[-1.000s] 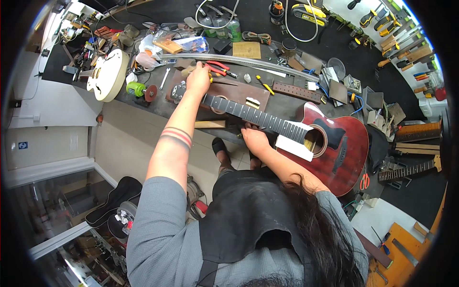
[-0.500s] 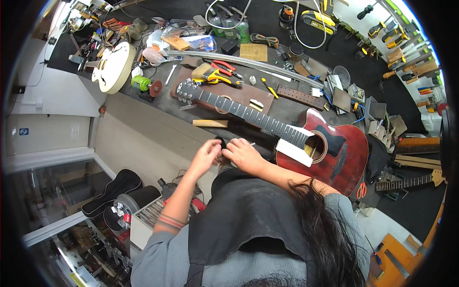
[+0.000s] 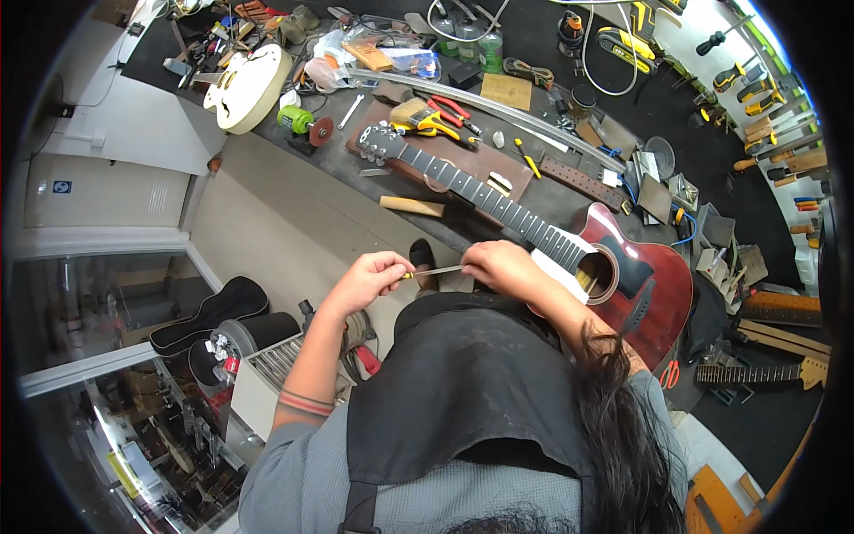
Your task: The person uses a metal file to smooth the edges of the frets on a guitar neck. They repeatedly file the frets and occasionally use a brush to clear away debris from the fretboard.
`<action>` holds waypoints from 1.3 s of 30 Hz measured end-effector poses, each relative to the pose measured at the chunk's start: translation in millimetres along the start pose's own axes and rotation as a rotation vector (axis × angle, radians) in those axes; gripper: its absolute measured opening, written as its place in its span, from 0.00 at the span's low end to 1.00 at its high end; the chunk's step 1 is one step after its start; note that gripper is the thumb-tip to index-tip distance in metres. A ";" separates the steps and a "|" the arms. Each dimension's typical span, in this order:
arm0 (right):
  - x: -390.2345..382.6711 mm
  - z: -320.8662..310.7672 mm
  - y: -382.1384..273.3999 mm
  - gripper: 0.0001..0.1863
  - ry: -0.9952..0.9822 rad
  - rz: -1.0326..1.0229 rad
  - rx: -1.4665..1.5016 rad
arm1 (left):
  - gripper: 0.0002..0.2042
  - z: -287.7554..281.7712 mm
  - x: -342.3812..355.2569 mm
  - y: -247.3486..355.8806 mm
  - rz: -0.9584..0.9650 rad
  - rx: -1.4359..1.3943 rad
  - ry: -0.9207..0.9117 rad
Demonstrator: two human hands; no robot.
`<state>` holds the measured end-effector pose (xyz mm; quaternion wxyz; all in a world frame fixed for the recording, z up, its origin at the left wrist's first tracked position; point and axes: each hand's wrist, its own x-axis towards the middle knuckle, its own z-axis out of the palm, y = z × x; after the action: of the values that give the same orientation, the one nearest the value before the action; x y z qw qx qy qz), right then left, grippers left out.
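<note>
My left hand [image 3: 375,274] is closed, its thumb and finger pinching one end of a thin, straight, light-coloured strand [image 3: 436,271] with a small yellowish bit at the fingertips. The strand's other end runs to the closed fingers of my right hand [image 3: 505,270]. Both hands hang in front of my apron, just off the bench edge. Beside my right forearm lies a dark red acoustic guitar [image 3: 663,276], its headstock [image 3: 378,142] pointing to the far left. White sheet material [image 3: 562,252] borders the end of its fretboard, partly hidden by my right arm.
Behind the guitar neck lie a brush [image 3: 418,116], red-handled pliers [image 3: 449,111], a wrench [image 3: 351,111] and a green rotary tool [image 3: 298,120]. A wooden block [image 3: 412,206] sits at the bench edge. Orange scissors [image 3: 669,374] and a loose guitar neck [image 3: 756,372] are at right.
My hands have drawn apart, the left one moving slightly left and the right one right, and the strand now shows stretched between them. The whole view has shifted a little.
</note>
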<state>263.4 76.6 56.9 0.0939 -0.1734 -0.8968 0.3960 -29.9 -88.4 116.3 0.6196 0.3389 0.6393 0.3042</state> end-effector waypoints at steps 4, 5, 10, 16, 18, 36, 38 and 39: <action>-17.0 -22.8 6.7 0.08 0.108 0.107 -0.030 | 0.13 1.3 -0.1 10.8 0.024 0.028 0.004; -18.8 -28.3 2.3 0.09 0.126 0.121 -0.030 | 0.13 3.8 0.8 14.3 0.029 0.030 0.000; -10.0 -15.0 -32.2 0.14 0.082 0.045 0.116 | 0.12 29.6 15.0 33.4 0.024 0.084 -0.138; -11.5 2.6 -32.4 0.20 -0.075 0.100 0.230 | 0.12 44.9 16.5 41.2 0.045 0.170 -0.217; -16.2 5.5 -29.7 0.21 -0.055 0.096 0.263 | 0.12 42.6 15.8 39.6 0.013 0.172 -0.248; -1.3 59.4 33.9 0.16 0.048 0.256 0.126 | 0.19 -61.9 -35.9 -40.7 -0.022 -0.436 0.085; 25.0 51.9 15.9 0.17 -0.009 0.341 0.090 | 0.20 -65.9 -42.8 -50.8 -0.049 -0.478 0.072; 35.9 49.8 12.0 0.18 -0.031 0.383 0.069 | 0.20 -69.0 -42.8 -55.0 -0.049 -0.487 0.061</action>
<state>217.9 64.3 15.8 0.0086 -0.3316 -0.8346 0.4398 -101.8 -153.1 100.2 0.6707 0.1546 0.5737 0.4441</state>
